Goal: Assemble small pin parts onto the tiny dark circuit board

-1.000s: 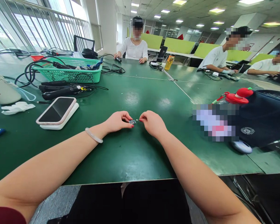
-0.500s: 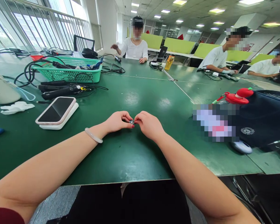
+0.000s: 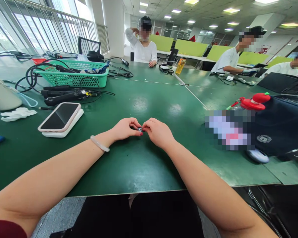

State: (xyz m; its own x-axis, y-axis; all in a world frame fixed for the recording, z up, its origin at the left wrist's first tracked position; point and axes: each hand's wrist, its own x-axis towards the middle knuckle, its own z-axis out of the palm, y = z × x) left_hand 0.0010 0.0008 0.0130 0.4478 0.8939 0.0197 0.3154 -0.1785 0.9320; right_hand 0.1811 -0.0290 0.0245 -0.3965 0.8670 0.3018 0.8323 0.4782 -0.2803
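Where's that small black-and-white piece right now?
In the head view, the small black-and-white piece is mid-frame over the green table, pinched in the left hand, the right hand at its right side.

Table (image 3: 129, 175) smooth, glossy up to front edge; basket (image 3: 94, 80) perforated plastic; phone screen (image 3: 61, 117) glossy, glass-like; bag (image 3: 280, 127) matt cloth; bangle (image 3: 99, 144) smooth.

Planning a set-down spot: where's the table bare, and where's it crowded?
Bare: green table, beyond the left hand and right hand, between basket and pale seam; also between the forearms. Crowded: left, around phone and basket; right, around dark bag.
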